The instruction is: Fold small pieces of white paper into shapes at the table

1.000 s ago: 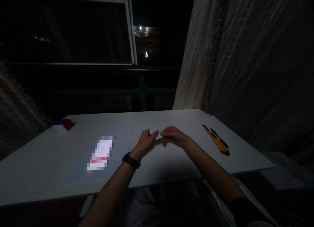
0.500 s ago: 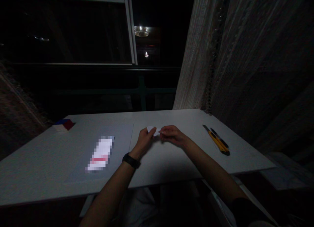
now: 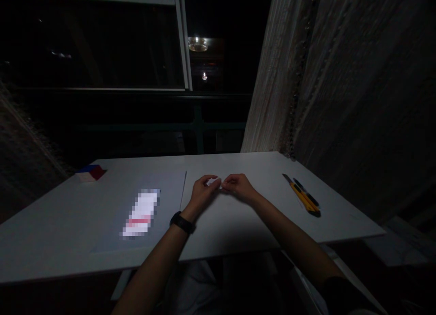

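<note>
A small white piece, which looks like paper (image 3: pixel 211 181), is in my hands above the middle of the table. My left hand (image 3: pixel 202 191) is closed on it, thumb on top, and covers most of it. At its right end my right hand (image 3: pixel 241 187) pinches with thumb and fingers, nearly touching the left thumb. A black band (image 3: pixel 182 223) circles my left wrist. Dim light and the fingers hide how the piece is shaped or folded.
Left of my hands, a lit phone with a blurred screen (image 3: pixel 141 214) lies on a large pale sheet (image 3: pixel 173 201). A coloured cube (image 3: pixel 90 173) sits at the far left of the white table (image 3: pixel 238 235). To the right lie a yellow utility knife (image 3: pixel 303 198) and a dark pen-like item (image 3: pixel 308 193).
My left fingers have curled further round the white piece, so less of it shows. My right hand has come closer to the left thumb.
</note>
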{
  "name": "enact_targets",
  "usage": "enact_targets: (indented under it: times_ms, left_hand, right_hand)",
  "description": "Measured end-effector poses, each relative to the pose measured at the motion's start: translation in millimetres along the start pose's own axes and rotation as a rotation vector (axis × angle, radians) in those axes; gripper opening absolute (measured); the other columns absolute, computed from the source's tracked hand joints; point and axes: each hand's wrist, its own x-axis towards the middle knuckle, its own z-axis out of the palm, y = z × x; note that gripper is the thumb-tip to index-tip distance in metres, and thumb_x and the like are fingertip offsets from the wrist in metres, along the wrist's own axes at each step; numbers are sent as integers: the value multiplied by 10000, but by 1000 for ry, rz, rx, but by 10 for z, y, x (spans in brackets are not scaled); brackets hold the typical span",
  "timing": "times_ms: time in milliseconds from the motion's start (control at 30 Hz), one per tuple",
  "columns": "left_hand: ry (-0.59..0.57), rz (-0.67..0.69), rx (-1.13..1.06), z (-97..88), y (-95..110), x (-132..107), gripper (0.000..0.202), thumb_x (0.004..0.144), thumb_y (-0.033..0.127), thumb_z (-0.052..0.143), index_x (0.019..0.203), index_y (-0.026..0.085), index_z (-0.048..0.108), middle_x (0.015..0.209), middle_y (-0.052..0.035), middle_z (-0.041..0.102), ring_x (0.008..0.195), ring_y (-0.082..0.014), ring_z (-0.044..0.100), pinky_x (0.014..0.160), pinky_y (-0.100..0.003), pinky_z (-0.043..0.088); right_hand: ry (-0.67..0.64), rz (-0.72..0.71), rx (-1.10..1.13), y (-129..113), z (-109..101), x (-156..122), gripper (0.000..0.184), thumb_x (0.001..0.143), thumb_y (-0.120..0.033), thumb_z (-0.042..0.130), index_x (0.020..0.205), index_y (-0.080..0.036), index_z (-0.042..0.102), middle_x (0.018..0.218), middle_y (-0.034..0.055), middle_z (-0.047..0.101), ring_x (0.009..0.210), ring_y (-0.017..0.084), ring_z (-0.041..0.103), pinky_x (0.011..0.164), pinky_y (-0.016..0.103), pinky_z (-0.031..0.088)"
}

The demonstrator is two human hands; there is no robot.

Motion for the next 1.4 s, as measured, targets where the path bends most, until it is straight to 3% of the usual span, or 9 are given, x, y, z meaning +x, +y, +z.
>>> enact_targets:
  times_ms: [200,433,667,1167,1400]
  left_hand:
    - [-75,-125,-169,3,-68,-3,343,587,341,740,766,76,616,659,-79,647,579,-174,630,488,-238,482]
    - [-139,-176,-235,-14,-89,7,356,540,242,784,791,53,618,678,-103,663,583,-168,635,535,-247,508]
    - [-85,-169,-238,1,-106,-4,345,526,201,793,783,54,615,646,-95,659,539,-158,627,508,-236,498]
    - [-77,-284,-359,-10,-47,-15,273,586,43,737,807,71,579,691,-110,672,589,-165,650,563,-242,534]
    - [-75,-314,-386,-22,-44,-17,250,595,6,706,808,63,589,708,-111,672,599,-161,653,592,-238,542]
  right_hand:
    - [-38,-34,-129,110,-66,34,265,626,-373,697,662,-119,630,555,24,621,511,119,557,511,242,414]
    - [-10,31,-44,92,-71,41,259,590,-358,713,622,-126,602,515,12,598,464,107,527,473,232,390]
    - [14,24,-2,139,-48,52,273,511,-309,765,626,-136,587,556,0,605,494,110,541,505,240,402]
    - [142,-126,-190,75,-13,27,209,538,-308,744,594,-151,617,579,14,625,552,142,557,552,270,430]
    - [161,-127,-190,54,0,30,188,545,-308,735,592,-158,631,590,22,634,571,154,569,578,284,439]
